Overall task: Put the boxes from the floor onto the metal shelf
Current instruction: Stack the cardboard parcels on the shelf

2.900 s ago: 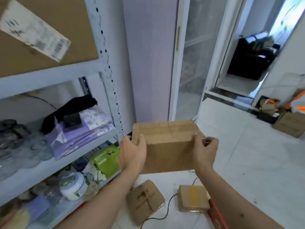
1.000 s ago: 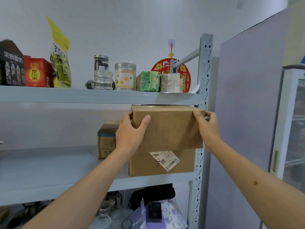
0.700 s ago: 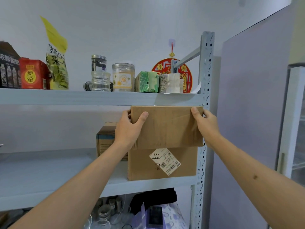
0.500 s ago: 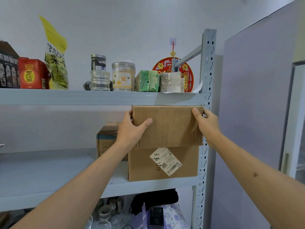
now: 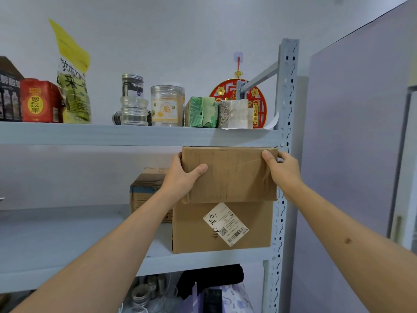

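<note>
I note both hands, left hand (image 5: 180, 177) and right hand (image 5: 282, 169), still grip the plain brown cardboard box (image 5: 232, 175), now seated on the labelled brown carton (image 5: 191, 227) of the grey metal shelf (image 5: 67, 231).

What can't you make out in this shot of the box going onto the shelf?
- Head view: how far the held box sits on the labelled box below; only fronts show.
- Fingers of the left hand and right hand behind the box sides.
- The small box behind, partly covered by the left arm.
- The label print, too small.
- Floor boxes, out of frame.
</note>
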